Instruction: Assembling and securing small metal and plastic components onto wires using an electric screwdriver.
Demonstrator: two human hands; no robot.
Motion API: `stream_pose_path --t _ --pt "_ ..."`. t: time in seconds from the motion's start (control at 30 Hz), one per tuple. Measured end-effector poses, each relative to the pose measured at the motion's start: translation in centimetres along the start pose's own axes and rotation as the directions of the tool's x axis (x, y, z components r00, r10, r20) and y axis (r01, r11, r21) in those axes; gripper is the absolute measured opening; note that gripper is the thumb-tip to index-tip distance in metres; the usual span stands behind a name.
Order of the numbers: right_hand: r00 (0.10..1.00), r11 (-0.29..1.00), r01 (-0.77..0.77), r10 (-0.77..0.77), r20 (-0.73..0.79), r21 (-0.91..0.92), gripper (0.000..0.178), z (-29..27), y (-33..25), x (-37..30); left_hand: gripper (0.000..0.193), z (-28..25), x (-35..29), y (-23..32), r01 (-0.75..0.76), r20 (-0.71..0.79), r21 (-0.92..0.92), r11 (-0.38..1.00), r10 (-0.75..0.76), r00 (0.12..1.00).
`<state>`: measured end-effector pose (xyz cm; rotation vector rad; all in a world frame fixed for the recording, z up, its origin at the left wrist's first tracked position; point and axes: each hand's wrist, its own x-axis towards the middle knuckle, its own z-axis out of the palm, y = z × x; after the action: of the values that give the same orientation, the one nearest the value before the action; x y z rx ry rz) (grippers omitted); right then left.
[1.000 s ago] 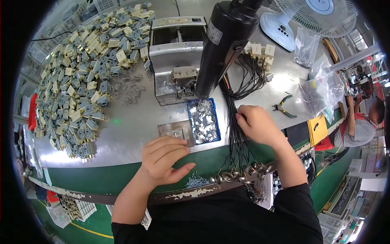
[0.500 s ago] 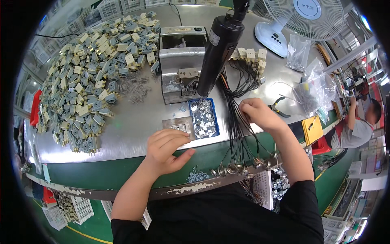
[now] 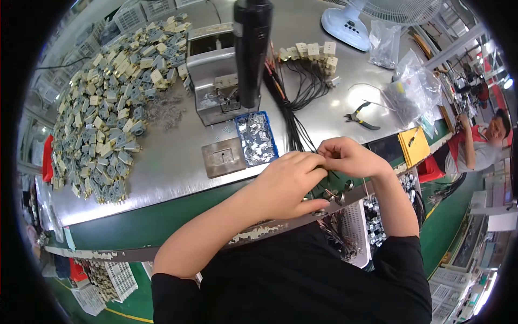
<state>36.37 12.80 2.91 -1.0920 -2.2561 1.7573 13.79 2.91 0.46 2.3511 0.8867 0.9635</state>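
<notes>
A bundle of black wires (image 3: pixel 291 124) runs from the bench toward its front edge, with round metal end pieces (image 3: pixel 339 198) hanging at the near ends. My right hand (image 3: pixel 353 157) has its fingers curled and pinched on the wires. My left hand (image 3: pixel 291 181) lies over the same wires close beside it, thumb stretched apart from the bent fingers; its fingertips are partly hidden against the right hand. Left of the wires sit a flat metal block (image 3: pixel 224 157) with a small slot and a blue tray (image 3: pixel 274 141) of small metal parts.
A large heap of cream and grey connectors (image 3: pixel 108 113) covers the left. A metal machine (image 3: pixel 210 70) and a black cylinder (image 3: pixel 251 54) stand at centre. Cream blocks (image 3: pixel 313 51), pliers (image 3: pixel 362 115), clear bags (image 3: pixel 413 86), a yellow pad (image 3: pixel 414 144) and a fan (image 3: pixel 348 27) lie right; a co-worker (image 3: pixel 480 146) sits beyond.
My left hand has moved right from the metal block to the wires. My right hand has come slightly nearer, and the hands now meet. The view has shifted.
</notes>
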Motion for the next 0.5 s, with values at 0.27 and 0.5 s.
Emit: stream_pose_path --t 0.27,0.5 --pt "0.974 0.991 0.031 -0.059 -0.220 -0.127 0.016 -1.3 0.0 -1.9 0.045 0.6 0.4 0.2 0.019 0.224 0.133 0.991 -0.048 0.973" --pt "0.987 0.982 -0.014 0.043 -0.153 0.189 0.018 -0.9 0.4 -1.3 0.062 1.9 0.8 0.5 0.281 0.201 -0.034 0.959 -0.269 0.942"
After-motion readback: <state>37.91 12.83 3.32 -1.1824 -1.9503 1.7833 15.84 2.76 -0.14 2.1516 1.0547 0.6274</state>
